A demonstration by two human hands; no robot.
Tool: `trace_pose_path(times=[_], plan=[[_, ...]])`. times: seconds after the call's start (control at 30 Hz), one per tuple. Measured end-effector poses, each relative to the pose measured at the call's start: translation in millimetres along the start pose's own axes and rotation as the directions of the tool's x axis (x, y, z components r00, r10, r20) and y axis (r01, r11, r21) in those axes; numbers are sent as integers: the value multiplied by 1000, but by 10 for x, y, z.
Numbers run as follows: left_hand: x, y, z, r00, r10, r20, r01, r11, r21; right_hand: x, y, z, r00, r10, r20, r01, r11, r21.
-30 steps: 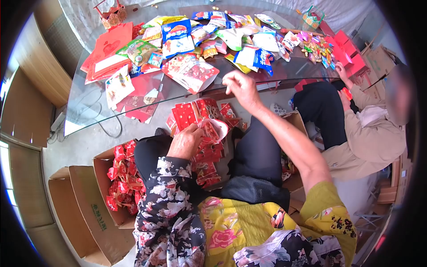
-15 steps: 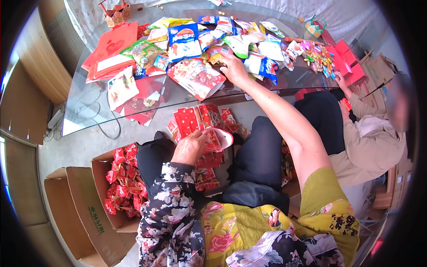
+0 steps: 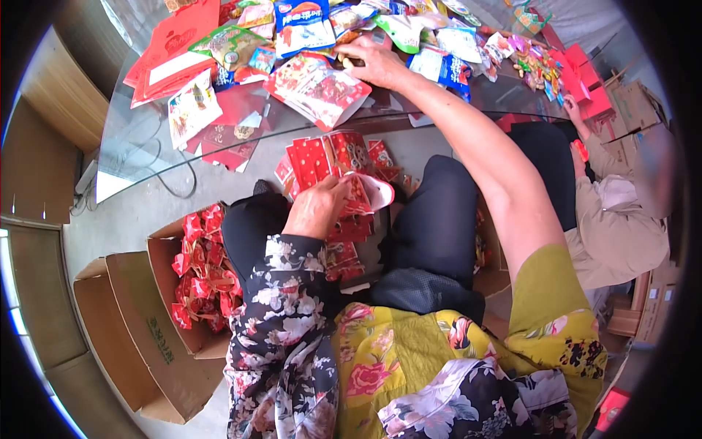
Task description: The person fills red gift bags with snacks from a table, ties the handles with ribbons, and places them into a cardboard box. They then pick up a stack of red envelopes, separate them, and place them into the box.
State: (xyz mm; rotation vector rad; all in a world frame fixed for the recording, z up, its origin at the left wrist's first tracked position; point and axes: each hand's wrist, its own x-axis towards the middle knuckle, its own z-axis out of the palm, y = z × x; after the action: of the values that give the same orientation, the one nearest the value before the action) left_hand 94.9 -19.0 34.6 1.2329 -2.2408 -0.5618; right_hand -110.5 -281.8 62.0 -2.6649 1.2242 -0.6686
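My left hand (image 3: 319,208) is closed on a red patterned paper bag (image 3: 356,196) over my lap. The bag's mouth faces right and shows its white inside. Over the glass table, my right hand (image 3: 374,63) reaches into the snack pile with fingers curled. A small tan thing like a peanut (image 3: 347,64) shows by its fingertips; what the fingers grip is partly hidden. Just below that hand lies a red and white printed packet (image 3: 318,91). A blue snack packet (image 3: 303,28) is to its left. More red bags (image 3: 342,257) sit between my knees.
A carton (image 3: 168,267) of filled red bags (image 3: 207,271) stands at left, beside an open cardboard flap (image 3: 131,329). Red envelopes (image 3: 172,44) lie on the table's left. Wrapped candies (image 3: 537,64) and red boxes (image 3: 585,80) are at right, near another person's sleeve (image 3: 614,219).
The view has tipped down, so the table sits higher in it. My right hand has shifted slightly left over the pile, its fingers more curled. My left hand keeps the red bag.
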Motion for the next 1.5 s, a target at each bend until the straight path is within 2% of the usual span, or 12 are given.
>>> trace_pose_path(times=[0.17,0.3,0.37,0.57,0.67,0.77,0.83,1.0,1.17,1.3,1.47,1.5], plan=[[7,10,2,1000,-10,-13,10,1000,8,30,-91,-31,998,66,-3,-66,986,-151],[-1,6,1,999,-37,-1,37,999,8,1,-66,-93,982,181,47,-174,977,-121],[-4,17,-16,999,-48,17,48,999,10,-20,-9,-69,989,147,17,-145,984,-104],[-17,-13,16,998,-53,20,53,998,14,-141,124,-38,994,46,-97,-41,998,52],[-11,-18,29,999,-44,17,44,999,-4,-204,102,-79,985,121,-123,-115,992,50],[-3,-30,33,999,-40,36,41,999,-11,-275,40,-140,980,179,-88,-157,965,210],[-2,-36,41,999,-37,30,37,999,-17,-345,-1,-148,942,267,-204,-208,940,271],[26,-5,46,999,-21,28,22,999,-29,-395,51,-142,915,307,-262,-259,945,201],[29,-32,89,998,-42,52,43,999,-8,-288,68,-135,958,100,-269,-88,994,57],[26,-18,74,998,-40,52,41,999,-31,-269,115,-64,970,153,-187,-170,982,-79],[23,-49,77,1000,-4,19,5,998,-60,-446,162,-23,945,182,-271,-133,973,187],[27,-45,60,1000,10,9,-10,997,-72,-542,-16,-191,904,428,6,-382,801,461]])
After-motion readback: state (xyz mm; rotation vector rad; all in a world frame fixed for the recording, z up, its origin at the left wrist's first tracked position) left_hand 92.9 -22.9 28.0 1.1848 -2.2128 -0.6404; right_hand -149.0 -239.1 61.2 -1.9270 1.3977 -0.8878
